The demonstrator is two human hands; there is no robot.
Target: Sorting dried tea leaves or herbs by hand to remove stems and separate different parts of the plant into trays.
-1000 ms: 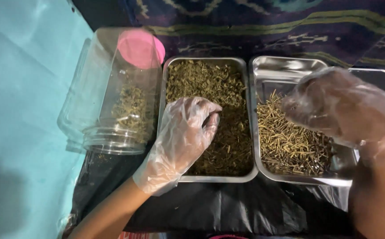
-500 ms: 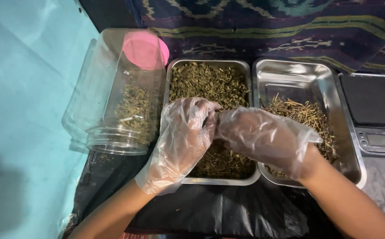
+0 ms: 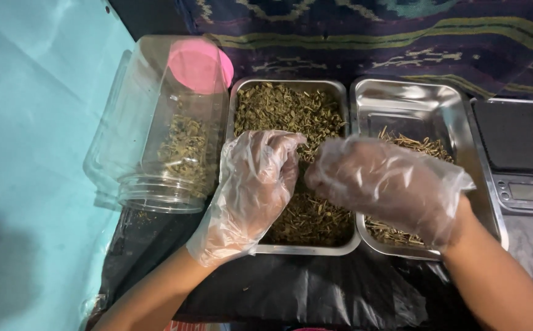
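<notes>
Since half a second ago the right hand has drawn closer to the left hand, the two gloved hands now nearly meeting above the left steel tray, which is filled with dried green-brown herb. The left hand's fingers curl inward over the herb, loosely bunched; whether they pinch any of it cannot be told through the clear plastic glove. The right hand, fingers bent and pointing left, spans the seam between this tray and the right steel tray, where pale stems lie; its hold, if any, is also hidden. A clear plastic jar with a pink base lies tipped beside the left tray, and a digital scale sits at far right
</notes>
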